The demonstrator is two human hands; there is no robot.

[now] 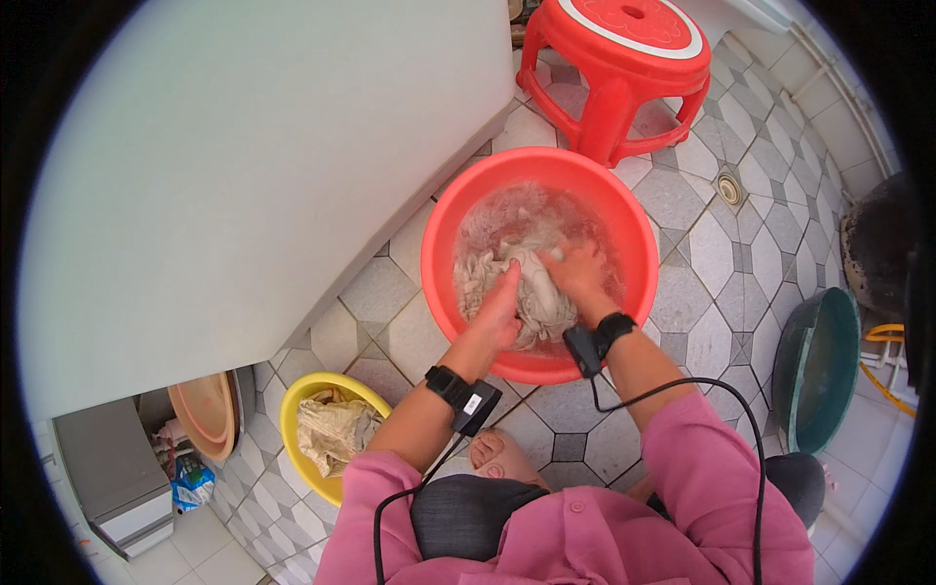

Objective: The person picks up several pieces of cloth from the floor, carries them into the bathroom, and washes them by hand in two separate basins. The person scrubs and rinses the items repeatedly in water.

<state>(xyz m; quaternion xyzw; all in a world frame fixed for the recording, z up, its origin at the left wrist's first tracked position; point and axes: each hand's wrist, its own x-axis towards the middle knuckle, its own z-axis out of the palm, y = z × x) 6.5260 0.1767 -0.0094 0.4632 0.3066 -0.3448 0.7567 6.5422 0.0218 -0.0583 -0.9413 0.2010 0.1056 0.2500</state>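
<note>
A red plastic basin (635, 219) stands on the floor before me, with cloudy, foamy water in it. Bunched in the water is a wet, off-white cloth (540, 289). My left hand (503, 300) grips the cloth's near left side, thumb on top, its other fingers mostly hidden. My right hand (581, 270) is blurred at the cloth's right side, its thumb against the fabric. Water and blur hide its fingertips, so its grip is unclear. Both wrists wear black straps with small cabled devices.
A red plastic stool (614, 80) stands just beyond the basin. At lower left, a yellow basin (292, 431) holds crumpled cloth (336, 431). A large pale panel (256, 183) borders the left. A green tub (819, 373) leans at right; a floor drain (729, 189) lies among the tiles.
</note>
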